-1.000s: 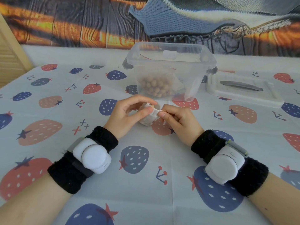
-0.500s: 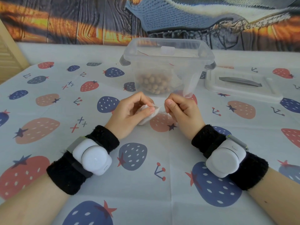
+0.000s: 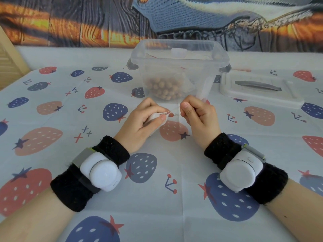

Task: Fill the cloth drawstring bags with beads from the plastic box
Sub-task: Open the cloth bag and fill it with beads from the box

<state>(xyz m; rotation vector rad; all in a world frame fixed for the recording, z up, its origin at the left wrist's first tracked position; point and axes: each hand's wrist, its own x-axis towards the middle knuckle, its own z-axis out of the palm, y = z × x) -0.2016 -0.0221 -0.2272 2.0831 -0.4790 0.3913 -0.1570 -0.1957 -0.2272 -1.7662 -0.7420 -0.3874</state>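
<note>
Hands meet at table centre, just in front of the plastic box. Left hand palm-in, fingers curled round a small white cloth bag, thumb pressing its gathered neck; bag sits in the grip just above the tablecloth. Right hand is fisted, thumb + forefinger pinching the drawstring, which runs taut across the short gap to the bag's neck. Both forearms come in from the bottom corners, wrists slightly raised.

No readable writing or brand anywhere; tablecloth shows only strawberry + cross prints.

Counts: 1 bag in hand, 1 clear box w/ 2 grey side latches, lid off. Beads, tan and round, are piled in the box bottom, too many to count; some pale cloth lies beside them inside, no. unclear. 1 box lid w/ grey handle lies flat to the right of the box. 2 black wristbands, each w/ 1 white device.
</note>
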